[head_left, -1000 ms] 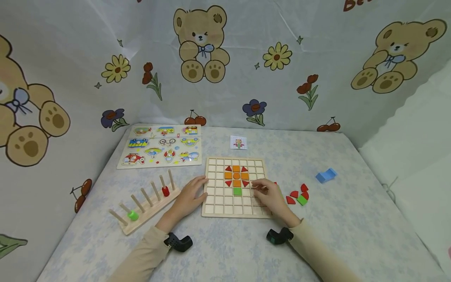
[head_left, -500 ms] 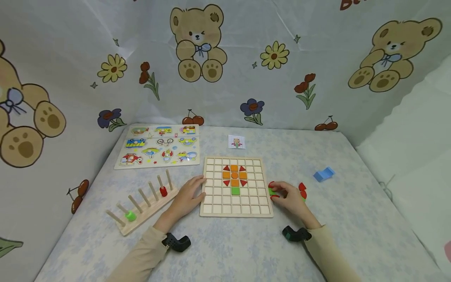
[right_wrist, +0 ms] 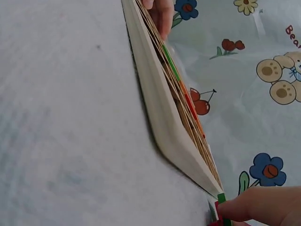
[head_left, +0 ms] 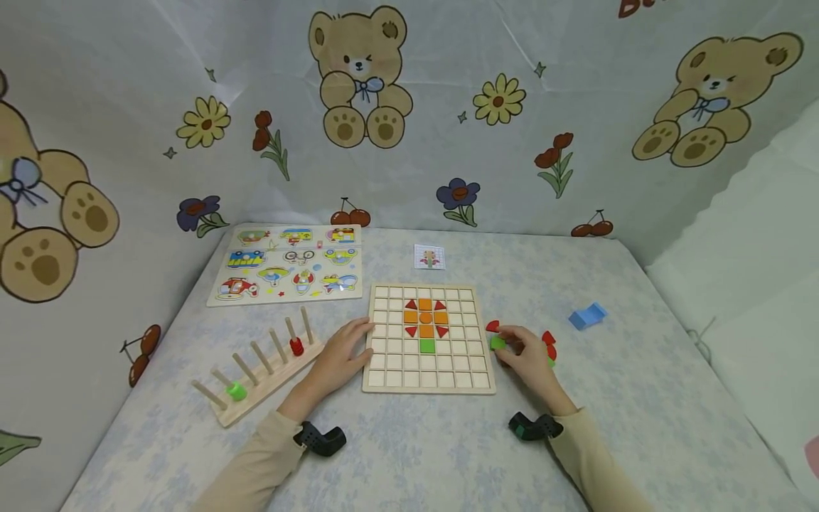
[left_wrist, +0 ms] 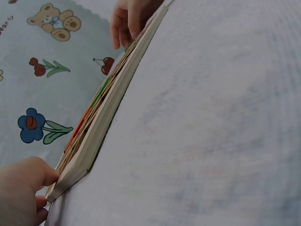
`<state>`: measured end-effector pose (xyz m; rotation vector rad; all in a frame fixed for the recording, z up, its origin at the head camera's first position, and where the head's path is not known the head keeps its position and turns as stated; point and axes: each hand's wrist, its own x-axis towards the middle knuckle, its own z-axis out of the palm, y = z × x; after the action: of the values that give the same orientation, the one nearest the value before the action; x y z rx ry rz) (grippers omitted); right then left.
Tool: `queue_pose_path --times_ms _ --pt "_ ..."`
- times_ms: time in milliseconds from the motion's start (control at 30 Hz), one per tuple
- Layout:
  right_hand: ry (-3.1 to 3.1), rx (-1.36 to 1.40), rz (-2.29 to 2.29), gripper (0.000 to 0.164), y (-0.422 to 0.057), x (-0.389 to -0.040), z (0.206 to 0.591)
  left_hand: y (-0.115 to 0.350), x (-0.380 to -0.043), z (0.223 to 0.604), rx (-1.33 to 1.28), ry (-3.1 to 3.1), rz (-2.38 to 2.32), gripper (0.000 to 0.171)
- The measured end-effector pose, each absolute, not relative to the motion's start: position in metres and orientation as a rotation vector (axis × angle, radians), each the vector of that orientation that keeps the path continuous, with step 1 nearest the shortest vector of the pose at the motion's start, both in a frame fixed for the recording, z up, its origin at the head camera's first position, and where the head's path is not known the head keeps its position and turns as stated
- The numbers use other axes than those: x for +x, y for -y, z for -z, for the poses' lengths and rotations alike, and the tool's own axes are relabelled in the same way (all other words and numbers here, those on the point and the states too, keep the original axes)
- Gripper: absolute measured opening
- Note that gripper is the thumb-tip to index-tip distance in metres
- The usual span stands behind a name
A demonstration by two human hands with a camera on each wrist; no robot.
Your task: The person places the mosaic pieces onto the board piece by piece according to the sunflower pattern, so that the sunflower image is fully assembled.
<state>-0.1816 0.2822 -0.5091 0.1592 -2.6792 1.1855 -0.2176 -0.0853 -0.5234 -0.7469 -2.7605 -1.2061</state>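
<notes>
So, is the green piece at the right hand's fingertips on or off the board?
Off: the right hand holds the green piece just right of the board.

A pale patterned table (head_left: 409,448) carries a grid board (head_left: 411,363), vehicle puzzle (head_left: 286,267), peg rack (head_left: 271,382), picture card (head_left: 429,257), blue block (head_left: 588,316), red pieces (head_left: 549,338)

- The grid board (head_left: 397,361) and peg rack (head_left: 271,383) are made of smooth, matt wood.
- The green tile (head_left: 498,343) is smoothly finished.
- The creased backdrop (head_left: 441,43) is faintly glossed.
- The sleeves (head_left: 256,461) are made of matt cloth.
- The wrist cameras (head_left: 322,440) are cased in plastic.
</notes>
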Motion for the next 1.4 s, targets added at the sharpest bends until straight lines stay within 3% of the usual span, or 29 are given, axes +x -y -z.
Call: queue_pose_path --times_ms 167,467,700,1000,1400 --pt "2.664 0.155 -1.239 0.037 -0.266 -0.178 0.501 0.085 -0.219 0.525 -0.746 2.775 1.202 0.05" --pt "2.701 0.503 -1.387 0.03 -0.197 -0.171 0.49 0.086 -0.218 0.524 -0.741 2.771 1.203 0.049" --pt "2.737 0.549 -1.29 0.027 -0.175 -0.171 0.493 0.084 -0.217 0.524 -0.758 2.757 1.206 0.05" --pt "2.703 0.425 -1.402 0.023 -0.197 -0.169 0.491 0.085 -0.218 0.525 -0.751 2.747 1.188 0.05" --pt "2.658 -0.022 -1.051 0.031 -0.287 -0.153 0.497 0.085 -0.218 0.526 -0.745 2.761 1.179 0.05"
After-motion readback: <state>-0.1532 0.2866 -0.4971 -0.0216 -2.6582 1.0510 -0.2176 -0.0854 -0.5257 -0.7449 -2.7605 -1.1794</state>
